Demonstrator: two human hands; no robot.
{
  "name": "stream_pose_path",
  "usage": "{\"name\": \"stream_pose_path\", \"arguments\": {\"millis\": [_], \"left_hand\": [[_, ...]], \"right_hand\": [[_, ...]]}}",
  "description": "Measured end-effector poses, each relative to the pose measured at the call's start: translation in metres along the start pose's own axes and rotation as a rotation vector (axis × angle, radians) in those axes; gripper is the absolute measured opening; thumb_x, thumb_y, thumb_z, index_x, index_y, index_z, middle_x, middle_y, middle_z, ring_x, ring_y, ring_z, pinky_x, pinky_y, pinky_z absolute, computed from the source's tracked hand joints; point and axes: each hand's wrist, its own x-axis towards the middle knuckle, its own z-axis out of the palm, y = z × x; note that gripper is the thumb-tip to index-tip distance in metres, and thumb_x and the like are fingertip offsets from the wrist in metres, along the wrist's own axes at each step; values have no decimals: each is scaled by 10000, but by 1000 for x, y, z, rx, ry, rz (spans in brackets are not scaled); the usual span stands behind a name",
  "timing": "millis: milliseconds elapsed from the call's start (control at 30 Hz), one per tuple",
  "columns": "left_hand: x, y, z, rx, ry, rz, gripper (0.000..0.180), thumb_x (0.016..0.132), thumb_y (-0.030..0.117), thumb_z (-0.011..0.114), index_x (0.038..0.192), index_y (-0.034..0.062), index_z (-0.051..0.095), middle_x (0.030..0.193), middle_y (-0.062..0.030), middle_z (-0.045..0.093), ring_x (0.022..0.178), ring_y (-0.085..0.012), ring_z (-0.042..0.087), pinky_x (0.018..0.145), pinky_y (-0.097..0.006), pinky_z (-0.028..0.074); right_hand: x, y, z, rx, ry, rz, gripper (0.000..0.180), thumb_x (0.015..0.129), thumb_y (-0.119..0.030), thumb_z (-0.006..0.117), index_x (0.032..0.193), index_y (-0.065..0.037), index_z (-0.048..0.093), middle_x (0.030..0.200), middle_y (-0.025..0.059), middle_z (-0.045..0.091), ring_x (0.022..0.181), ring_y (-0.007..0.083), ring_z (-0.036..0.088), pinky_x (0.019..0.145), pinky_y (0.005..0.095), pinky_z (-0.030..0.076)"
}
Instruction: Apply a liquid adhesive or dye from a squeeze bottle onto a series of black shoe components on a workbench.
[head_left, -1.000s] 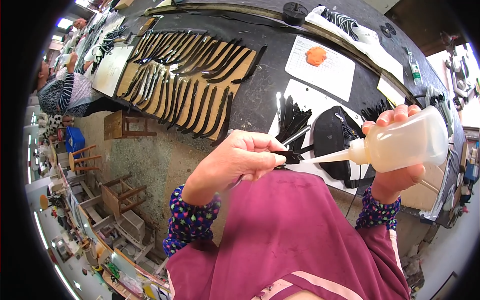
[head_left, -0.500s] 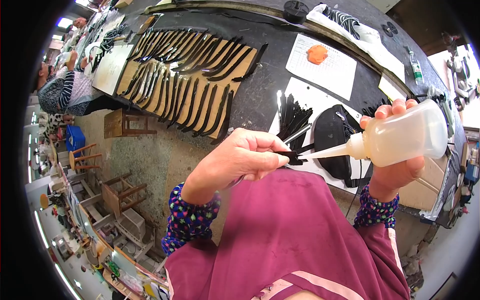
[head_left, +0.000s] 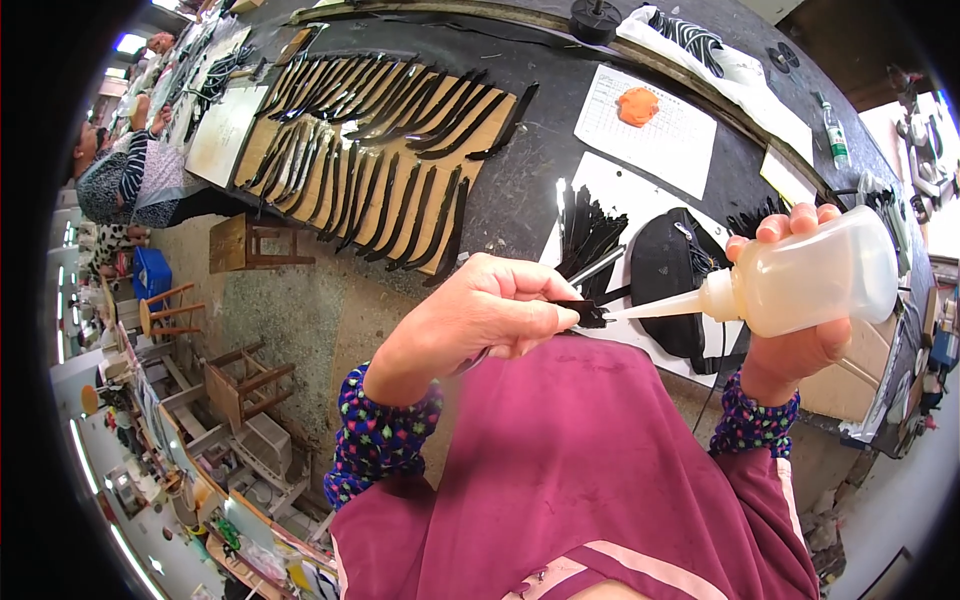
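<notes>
Between thumb and fingers, my left hand point(head_left: 505, 310) pinches a small black strip point(head_left: 588, 313) whose notched end sticks out to the right. My right hand point(head_left: 790, 290) is wrapped round a translucent squeeze bottle point(head_left: 815, 272), tilted on its side. Its long nozzle point(head_left: 655, 305) points left, with the tip at or very near the strip's end; I cannot tell if they touch. A bundle of black strips point(head_left: 590, 232) lies on white paper beyond my left hand. Behind the nozzle rests a black zipped pouch point(head_left: 672, 270).
Rows of curved black strips lie on a brown cardboard sheet point(head_left: 405, 190) at the left of the dark table point(head_left: 500, 225). Farther back are a printed sheet point(head_left: 665, 155) with an orange lump point(head_left: 637, 106) and a clear bottle point(head_left: 833, 135). Wooden stools point(head_left: 245, 385) and another person point(head_left: 135, 175) are at the left.
The nozzle tip has drawn back very slightly to the right from the strip's end. Both hands keep their grip and nearly the same place.
</notes>
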Motion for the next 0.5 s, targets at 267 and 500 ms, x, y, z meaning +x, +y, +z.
{"name": "stream_pose_path", "arguments": {"millis": [267,500], "left_hand": [[2,-2,0,-19,-14,-14,126,788,49,579,894,-19,582,581,30,492,474,-3,402,418,-144,286],[4,-1,1,-12,-4,-10,131,784,43,582,896,-25,581,580,30,492,466,-2,399,414,-146,287]], "right_hand": [[-1,1,2,-7,47,5,724,629,-325,732,1162,-66,316,1080,79,396,1022,248,425,841,479,371],[-1,-2,-4,0,-42,-14,723,633,-325,729,1167,-66,316,1087,79,394,1028,254,422,840,481,370]]}}
